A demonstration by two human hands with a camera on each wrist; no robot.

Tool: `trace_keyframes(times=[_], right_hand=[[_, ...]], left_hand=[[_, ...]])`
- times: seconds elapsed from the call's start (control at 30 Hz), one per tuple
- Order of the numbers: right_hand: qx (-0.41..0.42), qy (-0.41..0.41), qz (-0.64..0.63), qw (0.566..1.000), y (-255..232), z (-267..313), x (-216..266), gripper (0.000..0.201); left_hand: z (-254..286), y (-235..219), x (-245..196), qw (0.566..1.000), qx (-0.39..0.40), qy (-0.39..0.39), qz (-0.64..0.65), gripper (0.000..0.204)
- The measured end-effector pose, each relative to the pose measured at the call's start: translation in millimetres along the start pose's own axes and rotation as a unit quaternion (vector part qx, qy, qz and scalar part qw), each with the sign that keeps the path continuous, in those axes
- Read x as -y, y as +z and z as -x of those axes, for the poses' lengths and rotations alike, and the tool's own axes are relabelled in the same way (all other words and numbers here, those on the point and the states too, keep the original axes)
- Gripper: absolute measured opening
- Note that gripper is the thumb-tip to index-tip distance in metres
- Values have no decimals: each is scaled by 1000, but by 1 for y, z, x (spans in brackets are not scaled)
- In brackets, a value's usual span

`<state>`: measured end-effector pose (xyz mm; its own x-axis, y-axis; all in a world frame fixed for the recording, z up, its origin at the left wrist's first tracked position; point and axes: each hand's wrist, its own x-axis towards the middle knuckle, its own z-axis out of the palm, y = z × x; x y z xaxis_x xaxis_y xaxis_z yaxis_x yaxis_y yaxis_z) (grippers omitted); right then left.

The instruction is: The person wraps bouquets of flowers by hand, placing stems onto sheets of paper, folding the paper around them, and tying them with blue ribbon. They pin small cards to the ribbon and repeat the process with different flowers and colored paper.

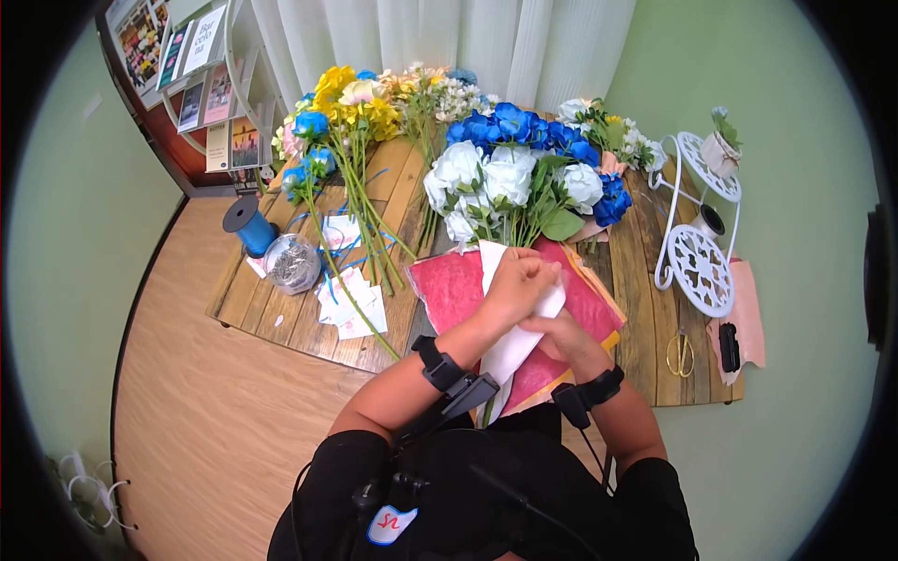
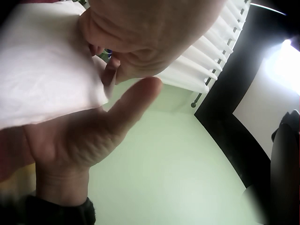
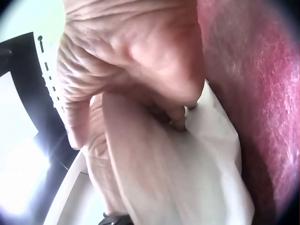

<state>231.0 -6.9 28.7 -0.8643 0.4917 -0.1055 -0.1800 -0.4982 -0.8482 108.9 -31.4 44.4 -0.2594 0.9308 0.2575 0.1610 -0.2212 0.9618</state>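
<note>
A sheet of white wrapping paper (image 1: 510,365) is folded around the stems of a bouquet of white roses (image 1: 510,176) and blue flowers. My left hand (image 1: 517,288) lies across the top of the paper and pinches its edge with bent fingers. Just below, my right hand (image 1: 559,334) grips the paper from the right side. In the right wrist view, curled fingertips show against the white sheet (image 3: 206,154), while the thumb stands out straight. Under the bundle lies red wrapping paper (image 1: 449,285) with a gold border. Most of the stems are hidden by the paper.
Loose yellow flowers (image 1: 374,117) and blue roses (image 1: 309,124) lie at the table's left. Nearby stand a blue ribbon spool (image 1: 249,227), a clear jar (image 1: 291,263) and white cards (image 1: 355,309). At right are a white metal stand (image 1: 702,271), scissors (image 1: 680,355) and a black stapler-like object (image 1: 729,348).
</note>
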Motion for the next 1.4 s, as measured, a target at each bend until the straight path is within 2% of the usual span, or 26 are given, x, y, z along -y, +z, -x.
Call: trace_keyframes(times=[0.03, 0.07, 0.1, 0.13, 0.17, 0.2, 0.23, 0.27, 0.3, 0.33, 0.37, 0.4, 0.47, 0.57, 0.63, 0.73, 0.8, 0.83, 0.9, 1.0, 1.1, 1.17, 1.23, 1.3, 1.37, 1.4], right_hand=[[-93, 40, -2, 995, -1, -3, -1, 45], [-105, 22, -21, 994, 0, -2, 0, 37], [-105, 22, -21, 994, 0, -2, -1, 37], [-105, 22, -75, 991, 0, -2, -1, 37], [-104, 19, -128, 986, 0, -3, -1, 37], [-93, 10, -129, 987, -6, -3, -6, 40], [-94, 10, -130, 987, -6, -2, -8, 40], [-99, 6, -121, 988, -6, -2, -8, 42], [-104, 2, -113, 988, -6, -2, -8, 43], [-104, 3, -113, 988, -6, -2, -9, 43], [-101, -1, -110, 989, -7, -1, -9, 44], [-98, -6, -107, 989, -6, -2, -9, 44], [-97, -5, -113, 989, -3, 1, -6, 44], [-96, -9, -125, 987, -3, 2, -4, 44], [-95, -12, -132, 987, -3, 2, -5, 45], [-139, -48, -152, 977, -7, -1, -8, 43], [-225, -68, -71, 969, -12, -4, -12, 36], [-226, -69, -71, 969, -17, -6, -13, 36], [-276, -77, 38, 957, -27, -6, -13, 30], [-269, -42, 82, 959, -31, -7, -7, 24], [-250, -53, 102, 962, -36, -19, -16, 21], [-234, -52, 82, 967, -33, -28, -22, 20], [-219, -50, 63, 972, -29, -35, -26, 19], [-223, -17, 113, 968, -26, -38, -28, 20], [-234, -8, 145, 961, -25, -39, -24, 20], [-245, 0, 177, 953, -24, -40, -23, 21]], left_hand=[[0, -2, -1, 1000, -1, 1, 0, 25], [1, -6, -2, 995, -8, -17, 100, 25], [3, -11, -3, 979, -15, -35, 200, 26], [4, -17, -2, 971, -56, -36, 230, 29], [5, -22, 0, 971, -54, -35, 229, 29], [9, -25, 5, 978, -176, -30, 105, 31], [11, -28, 12, 956, -293, -24, -21, 35], [10, -32, 27, 949, -295, -100, -42, 39], [10, -34, 41, 949, -295, -100, -42, 39], [12, -37, 43, 955, -199, -200, 94, 39], [13, -41, 45, 925, -95, -291, 226, 40], [15, -44, 47, 925, -97, -291, 226, 40], [20, -47, 19, 892, 15, -340, 298, 43], [18, -46, 14, 874, 61, -345, 336, 46], [18, -41, 22, 869, 59, -341, 355, 47], [17, -34, 30, 850, 54, -333, 404, 47], [16, -33, 32, 836, 51, -330, 435, 45], [16, -33, 33, 831, 52, -320, 451, 44], [15, -32, 35, 826, 53, -311, 467, 42], [14, -33, 36, 807, 67, -304, 502, 39], [15, -29, 31, 804, 68, -298, 511, 36], [15, -26, 35, 820, 38, -292, 491, 46], [16, -26, 38, 822, 33, -298, 484, 44], [17, -24, 39, 824, 29, -305, 477, 42], [18, -21, 33, 856, -1, -282, 434, 38], [19, -21, 30, 856, -2, -281, 435, 38]])
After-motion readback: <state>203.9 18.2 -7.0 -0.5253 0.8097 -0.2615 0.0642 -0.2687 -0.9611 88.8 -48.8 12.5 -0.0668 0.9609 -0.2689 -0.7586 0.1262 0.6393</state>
